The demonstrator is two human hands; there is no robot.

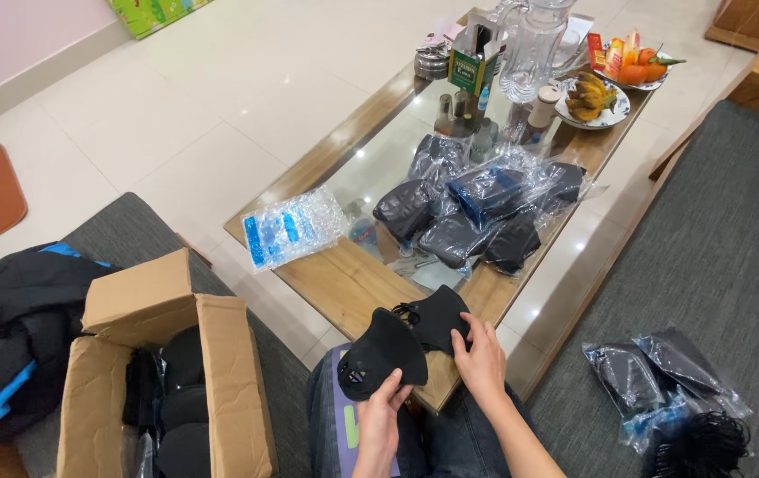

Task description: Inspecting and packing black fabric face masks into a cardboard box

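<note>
- Our left hand [386, 409] pinches one black face mask [381, 354] by its lower edge.
- Our right hand [482, 358] grips a second black mask [437, 317], just right, overlapping above the desk [353, 283].

- One view only, from a camera worn on the person's head, so no second view shares any of the scene.
- It looks steeply down and forward over the lap towards the surface [353, 283], which runs away towards 1 o'clock.
- It sits close: the left hand [379, 420] and right hand [481, 363] come in at 6 o'clock.
- The cardboard box [163, 354] is cut off at 7 o'clock, and the fruit plates [605, 88] are far off at 1 o'clock.
</note>
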